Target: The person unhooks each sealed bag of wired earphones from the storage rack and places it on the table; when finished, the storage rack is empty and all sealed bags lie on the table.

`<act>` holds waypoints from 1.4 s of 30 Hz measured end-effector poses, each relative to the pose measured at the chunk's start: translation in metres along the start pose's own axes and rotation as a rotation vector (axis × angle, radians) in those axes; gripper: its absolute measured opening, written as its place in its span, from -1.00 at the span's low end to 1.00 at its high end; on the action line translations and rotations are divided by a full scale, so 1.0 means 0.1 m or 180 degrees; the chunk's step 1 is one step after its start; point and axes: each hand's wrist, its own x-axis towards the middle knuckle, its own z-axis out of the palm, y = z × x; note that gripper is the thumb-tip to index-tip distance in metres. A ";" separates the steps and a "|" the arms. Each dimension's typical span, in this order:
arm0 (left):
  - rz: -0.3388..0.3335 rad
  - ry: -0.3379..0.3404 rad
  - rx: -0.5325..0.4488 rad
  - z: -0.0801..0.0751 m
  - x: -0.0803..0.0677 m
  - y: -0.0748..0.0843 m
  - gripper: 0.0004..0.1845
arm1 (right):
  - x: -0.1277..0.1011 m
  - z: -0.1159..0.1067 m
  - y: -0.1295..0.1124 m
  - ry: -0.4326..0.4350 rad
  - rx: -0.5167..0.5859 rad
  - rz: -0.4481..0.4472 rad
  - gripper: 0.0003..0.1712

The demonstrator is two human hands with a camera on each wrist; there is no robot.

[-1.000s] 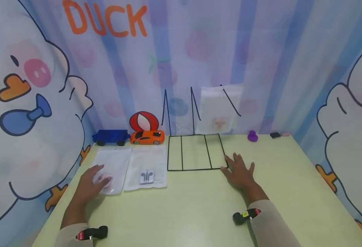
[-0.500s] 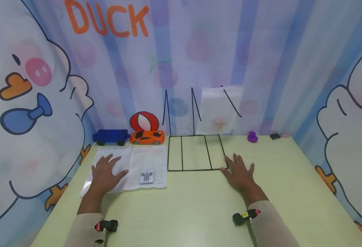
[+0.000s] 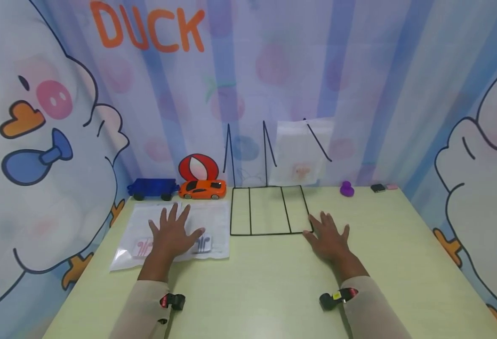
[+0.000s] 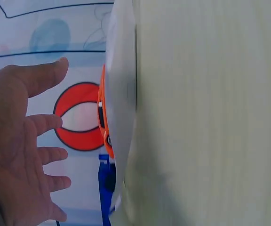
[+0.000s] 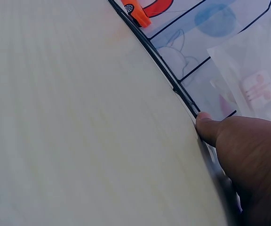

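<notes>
Left hand (image 3: 173, 238) moved rightward, its grip released.
That left the left bag (image 3: 136, 228) and right bag (image 3: 214, 223) lying unheld on the counter (image 3: 257, 287) beside the wire rack (image 3: 250, 212); the right hand (image 3: 328, 241), grasping nothing, touched the rack's near right corner.

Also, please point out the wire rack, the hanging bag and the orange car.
Wire rack (image 3: 267, 186), head view: rear bar of its base.
Hanging bag (image 3: 297, 149), head view: middle of its front.
Orange car (image 3: 203, 190), head view: its side.
</notes>
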 end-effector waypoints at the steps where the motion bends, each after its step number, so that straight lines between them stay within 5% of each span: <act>1: -0.0001 -0.0014 0.0015 0.01 0.00 0.05 0.04 | 0.00 0.00 0.00 0.0002 -0.0002 0.0000 -0.17; 9: 0.0097 -0.0053 -0.0049 0.15 -0.02 0.47 0.05 | -0.01 0.01 0.00 0.0039 0.0003 -0.0001 -0.17; 28: 0.0715 0.0000 -0.0617 0.45 0.02 1.21 0.01 | -0.01 0.00 -0.02 0.0016 0.0003 -0.0024 -0.18; 37: 0.0817 -0.0088 -0.1245 0.65 0.08 1.44 -0.08 | 0.00 -0.01 -0.01 0.0041 -0.0002 -0.0044 -0.17; 42: 0.0817 -0.0097 -0.1214 0.76 0.14 1.47 -0.14 | -0.01 -0.01 -0.01 0.0022 0.0042 -0.0049 -0.17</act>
